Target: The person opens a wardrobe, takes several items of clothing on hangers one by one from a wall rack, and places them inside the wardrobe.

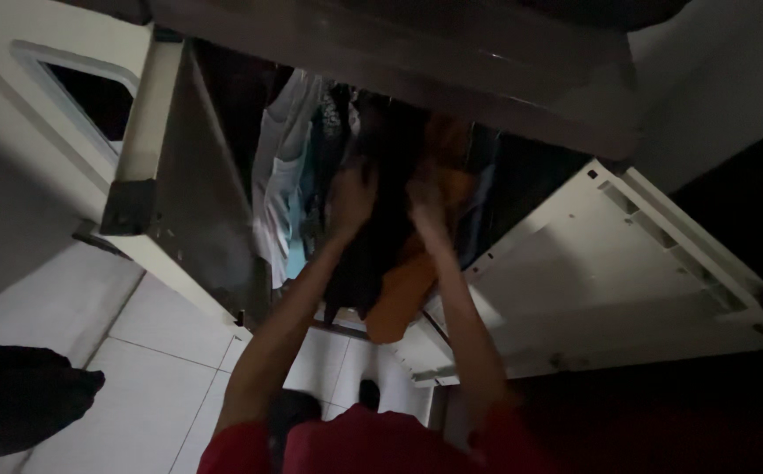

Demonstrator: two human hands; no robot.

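Both hands press into hanging clothes: left hand (351,197) fingers spread on a dark garment (373,254), right hand (425,206) gripping orange cloth (399,294), tight between the wardrobe's side panel (197,202) and white door (610,272).

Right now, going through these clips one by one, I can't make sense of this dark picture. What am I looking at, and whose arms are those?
The one picture comes from a camera worn on a person's head, looking down. The two bare arms are that person's own. Their left hand presses on a dark garment, and their right hand on an orange garment. Both clothes spill out of an open cabinet-like opening packed with more clothes, including a pale garment. A white panel juts out at the right. Below is a white tiled floor.
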